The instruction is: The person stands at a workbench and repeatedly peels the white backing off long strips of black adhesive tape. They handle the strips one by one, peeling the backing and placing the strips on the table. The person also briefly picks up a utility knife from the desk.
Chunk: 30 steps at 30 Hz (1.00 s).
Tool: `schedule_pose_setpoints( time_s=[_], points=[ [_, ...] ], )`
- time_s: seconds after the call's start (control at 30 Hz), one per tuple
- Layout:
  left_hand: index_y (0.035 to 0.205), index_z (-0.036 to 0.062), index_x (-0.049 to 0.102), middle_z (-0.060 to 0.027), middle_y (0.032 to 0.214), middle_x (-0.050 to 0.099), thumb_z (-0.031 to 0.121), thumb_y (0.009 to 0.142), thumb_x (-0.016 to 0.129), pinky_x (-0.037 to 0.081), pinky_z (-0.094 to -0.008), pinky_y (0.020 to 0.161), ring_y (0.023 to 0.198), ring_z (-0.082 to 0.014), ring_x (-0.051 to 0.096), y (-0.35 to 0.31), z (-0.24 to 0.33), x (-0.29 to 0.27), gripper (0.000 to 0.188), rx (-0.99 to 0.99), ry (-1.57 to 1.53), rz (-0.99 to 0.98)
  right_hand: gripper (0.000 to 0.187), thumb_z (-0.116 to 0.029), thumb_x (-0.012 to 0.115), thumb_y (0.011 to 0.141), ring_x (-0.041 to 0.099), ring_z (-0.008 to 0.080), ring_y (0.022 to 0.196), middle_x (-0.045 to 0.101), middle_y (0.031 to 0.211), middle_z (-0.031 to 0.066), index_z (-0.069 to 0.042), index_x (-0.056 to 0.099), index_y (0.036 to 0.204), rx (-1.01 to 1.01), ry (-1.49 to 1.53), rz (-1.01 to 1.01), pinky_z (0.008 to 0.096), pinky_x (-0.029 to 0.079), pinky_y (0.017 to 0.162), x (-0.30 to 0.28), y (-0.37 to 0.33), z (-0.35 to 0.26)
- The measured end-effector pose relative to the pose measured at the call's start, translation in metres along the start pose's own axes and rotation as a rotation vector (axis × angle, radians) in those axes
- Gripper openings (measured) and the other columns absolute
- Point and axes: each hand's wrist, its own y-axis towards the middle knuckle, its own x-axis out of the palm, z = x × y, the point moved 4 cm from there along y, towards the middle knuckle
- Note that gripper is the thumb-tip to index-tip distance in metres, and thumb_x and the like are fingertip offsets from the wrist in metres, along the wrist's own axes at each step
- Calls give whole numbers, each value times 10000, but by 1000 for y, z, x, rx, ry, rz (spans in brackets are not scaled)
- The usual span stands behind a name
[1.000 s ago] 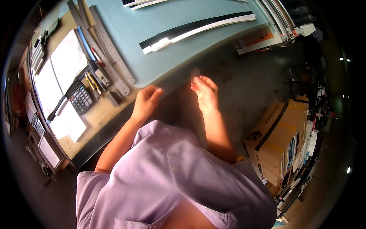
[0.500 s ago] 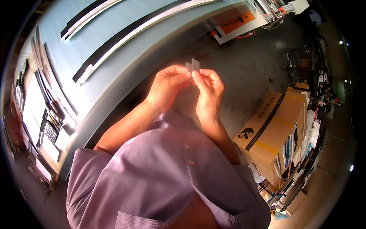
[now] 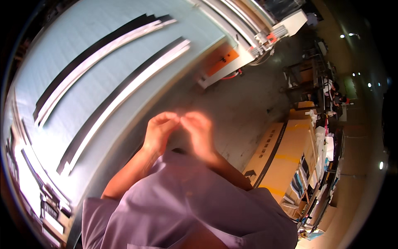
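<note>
In front of my chest, above the floor beside the workbench, my two hands meet at the fingertips. Thumb and fingers of my left hand point(image 3: 158, 129) are pinched together. My right hand point(image 3: 200, 133) is smeared by motion, its fingers drawn in against the left fingertips. Whatever lies between the fingertips is too small and blurred to make out. On the pale blue bench top point(image 3: 137, 52) to the left lie long black-and-white strips, a nearer strip point(image 3: 120, 99) and a farther group point(image 3: 91, 62). Neither hand touches them.
A large cardboard box point(image 3: 269, 153) with yellow tape stands at my right, with a cluttered rack point(image 3: 321, 166) beyond it. At the far end of the bench is a machine with metal rails point(image 3: 232, 20) and an orange panel point(image 3: 222, 62). Tools lie at the far left.
Both hands have moved lower and to the left in the picture, while the view has turned toward the bench. Two small translucent pieces that showed upright between the fingertips no longer show clearly.
</note>
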Motion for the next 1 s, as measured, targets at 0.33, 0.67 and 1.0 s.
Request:
schedule_pose_setpoints(
  time_s=[0.33, 0.67, 1.0],
  points=[
    [1099, 59, 663, -17, 1016, 686, 87, 962, 645, 484, -230, 777, 860, -84, 625, 64, 30, -37, 141, 75, 69, 369, 104, -80, 725, 894, 619, 116, 705, 693, 815, 22, -19, 686, 968, -271, -366, 367, 273, 494, 632, -190, 277, 22],
    [1082, 57, 640, -27, 955, 660, 132, 992, 640, 498, -215, 731, 821, -95, 618, 97, -2, -4, 117, 275, -160, 726, 105, -14, 538, 954, 625, 426, 1004, 656, 1030, 241, 24, 521, 1051, -619, -1162, 440, 480, 484, 851, -301, 537, -37],
    [1127, 47, 629, -34, 991, 665, 156, 1017, 608, 506, -230, 782, 857, -106, 630, 185, -4, 68, 157, 246, -85, 649, 309, 57, 543, 870, 580, 396, 1118, 633, 1138, 238, 58, 513, 1177, -752, -1395, 340, 468, 438, 1001, -360, 574, -23]
  ],
)
